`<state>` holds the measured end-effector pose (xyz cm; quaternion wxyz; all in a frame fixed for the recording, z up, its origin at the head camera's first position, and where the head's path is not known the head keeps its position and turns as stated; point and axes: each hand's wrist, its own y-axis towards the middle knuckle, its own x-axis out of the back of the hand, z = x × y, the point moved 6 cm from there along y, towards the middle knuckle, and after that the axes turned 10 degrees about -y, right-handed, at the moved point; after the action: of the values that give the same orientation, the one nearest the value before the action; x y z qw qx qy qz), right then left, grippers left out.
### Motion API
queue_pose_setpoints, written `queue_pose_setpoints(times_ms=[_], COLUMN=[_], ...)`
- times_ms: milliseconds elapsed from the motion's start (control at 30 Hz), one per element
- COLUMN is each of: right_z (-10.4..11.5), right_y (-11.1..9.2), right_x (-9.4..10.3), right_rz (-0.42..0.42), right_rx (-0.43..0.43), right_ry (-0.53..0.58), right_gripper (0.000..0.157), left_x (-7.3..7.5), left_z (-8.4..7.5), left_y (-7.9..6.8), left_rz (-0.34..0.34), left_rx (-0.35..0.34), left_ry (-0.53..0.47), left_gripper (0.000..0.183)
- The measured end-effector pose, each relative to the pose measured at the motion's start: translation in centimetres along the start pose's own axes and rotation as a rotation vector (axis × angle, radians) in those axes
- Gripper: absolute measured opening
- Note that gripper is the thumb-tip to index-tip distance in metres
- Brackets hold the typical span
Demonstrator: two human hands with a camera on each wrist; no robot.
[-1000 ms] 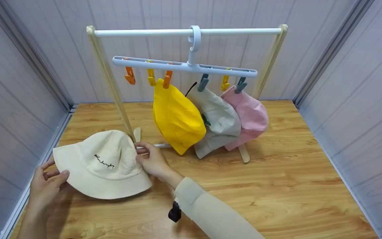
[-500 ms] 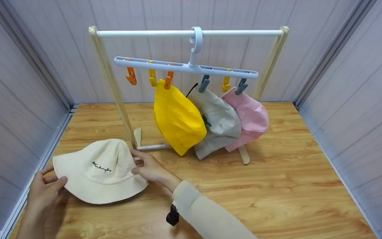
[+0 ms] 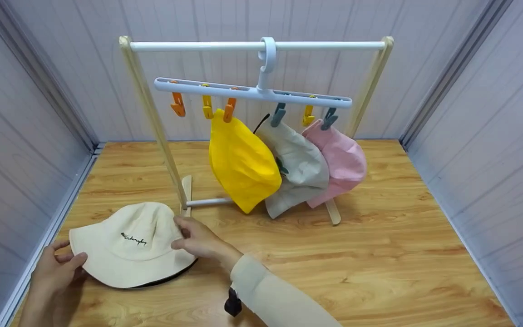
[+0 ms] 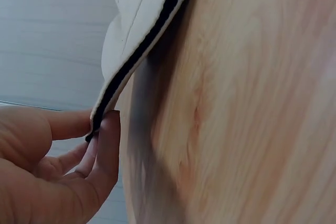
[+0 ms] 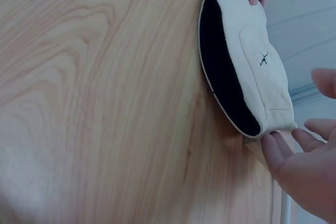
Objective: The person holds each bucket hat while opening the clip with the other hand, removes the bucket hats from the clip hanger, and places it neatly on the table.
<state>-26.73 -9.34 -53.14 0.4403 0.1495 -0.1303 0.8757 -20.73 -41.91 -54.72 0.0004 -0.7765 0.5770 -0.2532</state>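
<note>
Hat (image 3: 127, 252) of cream cloth: the left grip (image 3: 57, 270) pinches its brim, the right grip (image 3: 204, 240) holds the opposite side.

Cream hat (image 3: 130, 249): matt cloth. Tabletop (image 3: 361, 254): smooth, wood-grained, faint sheen. Hanger (image 3: 243, 91): smooth plastic.

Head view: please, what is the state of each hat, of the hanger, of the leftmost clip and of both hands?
Cream hat, crown up, held in both hands, unclipped
Left hand, pinching the brim
Right hand, holding the hat's opposite side
Yellow hat, hanging from an orange clip
Grey hat, hanging from a blue-grey clip
Pink hat, hanging from another blue-grey clip
Leftmost orange clip, holding nothing
Hanger, hooked on the white rod, tilted
</note>
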Motion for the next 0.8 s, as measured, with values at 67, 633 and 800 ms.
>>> queue_pose_setpoints(times_ms=[67,633,800], right_z=[-0.1,-1.0,-1.0], right_y=[0.0,-0.2,-0.3], right_x=[0.0,-0.7,-0.4], right_rz=[-0.009,0.114,0.122], right_rx=[0.009,-0.046,-0.037], right_ry=[-0.087,0.09,0.139], right_gripper=[0.076,0.069,0.068], left_x=[0.0,0.5,0.5], left_z=[0.1,2.1,2.1], left_y=[0.1,0.6,0.4], left_rz=[0.025,0.025,0.018], left_rx=[-0.005,0.091,0.109], left_ry=[0.01,-0.079,-0.075], left_gripper=[0.079,0.08,0.081])
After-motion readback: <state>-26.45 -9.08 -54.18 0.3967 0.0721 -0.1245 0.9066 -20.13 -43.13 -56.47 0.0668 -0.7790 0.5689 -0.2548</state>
